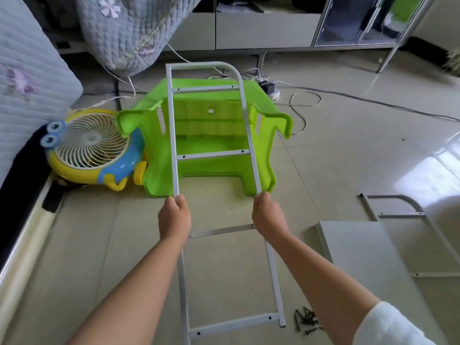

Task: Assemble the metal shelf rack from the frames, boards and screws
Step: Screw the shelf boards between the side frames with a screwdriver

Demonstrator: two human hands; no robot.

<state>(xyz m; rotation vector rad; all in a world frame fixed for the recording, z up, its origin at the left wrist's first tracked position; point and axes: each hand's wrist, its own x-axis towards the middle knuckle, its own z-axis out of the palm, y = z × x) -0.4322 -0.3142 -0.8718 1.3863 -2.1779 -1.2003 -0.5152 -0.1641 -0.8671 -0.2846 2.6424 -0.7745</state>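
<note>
Forearms fill the near field, a white sleeve (388,324) at the right elbow. Between them runs the white side frame (211,155), ladder-like, four cross rails with screw holes, rounded corner at its far end.

Left hand (174,217) curled round the left upright; right hand (268,215) curled round the right upright. Both grips closed on the tube, about mid-length.

Frame is held over the tile floor, its far end in front of a green plastic stool (219,135) lying on its side. Whether the frame touches it: cannot tell.

Loose dark screws (307,321) on the floor by the frame's near right foot. Grey boards (361,255) lie to the right, the second frame (408,215) beyond them, partly covered.

Step, as judged: early, positioning the first side frame; nothing joined yet. The next move likely calls for setting this frame steady, then bringing a board to a cross rail and lining up holes.
</note>
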